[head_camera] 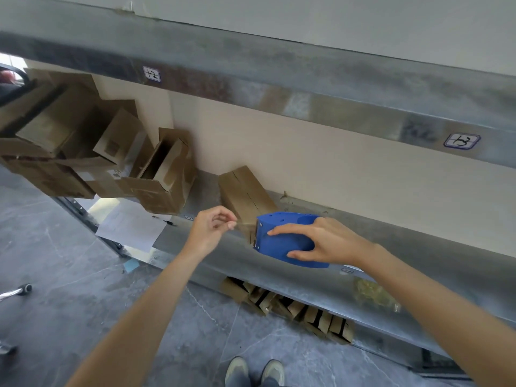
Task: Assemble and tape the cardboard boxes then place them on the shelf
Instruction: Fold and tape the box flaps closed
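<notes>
On metal shelf (432, 241), closed brown cardboard box (245, 191)

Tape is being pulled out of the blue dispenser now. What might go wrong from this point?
1. The tape is stretched in the air between the left hand and the dispenser; it may twist or stick to itself.
2. The right hand grips the dispenser, so no hand holds the box on the shelf; pressing tape onto it may push it away.
</notes>
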Tool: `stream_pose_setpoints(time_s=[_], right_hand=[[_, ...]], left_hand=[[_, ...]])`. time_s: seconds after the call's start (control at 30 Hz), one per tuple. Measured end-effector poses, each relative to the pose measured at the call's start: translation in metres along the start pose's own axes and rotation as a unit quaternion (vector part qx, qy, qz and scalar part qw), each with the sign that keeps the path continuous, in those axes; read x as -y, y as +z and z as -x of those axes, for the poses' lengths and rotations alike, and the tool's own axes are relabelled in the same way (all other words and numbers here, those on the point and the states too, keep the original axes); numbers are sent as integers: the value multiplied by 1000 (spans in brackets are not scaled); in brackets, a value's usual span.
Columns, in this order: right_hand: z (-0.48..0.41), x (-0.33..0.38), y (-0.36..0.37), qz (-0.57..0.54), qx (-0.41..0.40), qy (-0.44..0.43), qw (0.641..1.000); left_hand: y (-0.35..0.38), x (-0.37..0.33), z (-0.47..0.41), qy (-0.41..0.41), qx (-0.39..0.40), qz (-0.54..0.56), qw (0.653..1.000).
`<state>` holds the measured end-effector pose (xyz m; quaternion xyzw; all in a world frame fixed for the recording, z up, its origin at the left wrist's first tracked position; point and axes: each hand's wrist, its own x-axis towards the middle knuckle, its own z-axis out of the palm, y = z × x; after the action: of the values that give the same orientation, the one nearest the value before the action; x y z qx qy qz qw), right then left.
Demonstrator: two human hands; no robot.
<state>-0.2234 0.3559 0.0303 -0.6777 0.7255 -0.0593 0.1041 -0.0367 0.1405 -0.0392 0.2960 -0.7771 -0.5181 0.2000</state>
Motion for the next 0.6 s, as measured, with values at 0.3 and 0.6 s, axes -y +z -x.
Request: stream_pose_setpoints(time_s=[0.3, 0.6], right_hand=[[36, -26, -7, 14, 7, 43, 999], [51, -41, -3, 5, 5, 90, 996]], left_hand=[[-9, 27, 15, -56, -32, -3, 998], [21, 16, 15, 4, -2, -18, 1000]])
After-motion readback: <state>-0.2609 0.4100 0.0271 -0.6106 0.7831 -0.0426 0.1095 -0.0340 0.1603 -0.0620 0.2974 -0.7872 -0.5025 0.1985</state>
